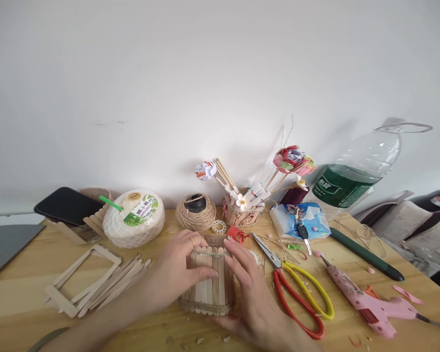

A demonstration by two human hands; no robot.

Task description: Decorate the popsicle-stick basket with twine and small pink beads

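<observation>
Both hands — left hand, right hand — clasp the stick holder on the table, fingers wrapped around it. Scissors just right (glue gun beyond); loose sticks left.

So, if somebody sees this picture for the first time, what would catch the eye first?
Probably the craft-stick holder at the centre, gripped by the left hand and right hand. Next, the red and yellow scissors and pink glue gun lying to its right. Behind, paper flowers rise from a small basket by the wall.
</observation>
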